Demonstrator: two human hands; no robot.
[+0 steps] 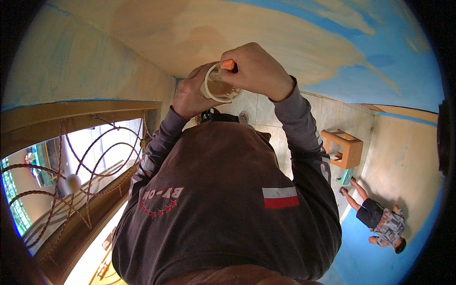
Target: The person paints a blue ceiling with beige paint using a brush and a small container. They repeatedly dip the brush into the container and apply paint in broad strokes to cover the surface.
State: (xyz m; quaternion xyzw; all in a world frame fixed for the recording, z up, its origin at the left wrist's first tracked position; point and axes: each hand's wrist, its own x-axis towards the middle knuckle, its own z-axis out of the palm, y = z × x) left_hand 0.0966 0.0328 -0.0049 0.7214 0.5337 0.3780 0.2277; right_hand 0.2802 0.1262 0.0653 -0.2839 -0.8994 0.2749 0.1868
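Observation:
My left hand [187,95] is wrapped around the side of a pale round tub [222,100] held out in front of my chest. The tub's inside shows tan liquid that looks like paint, with lighter smears on its wall. Over the tub's far right rim, my right hand [259,69] is closed in a fist around an orange-handled tool [228,64]. Only the handle's end shows; its working end is hidden by my fingers and the tub, so its kind cannot be made out.
A wall [199,28] ahead has tan paint over blue. At left is a window with a twisted metal grille [78,164]. A brown plastic stool [343,148] stands on the tiled floor at right, with another person [377,218] beyond it, near a blue-and-tan wall.

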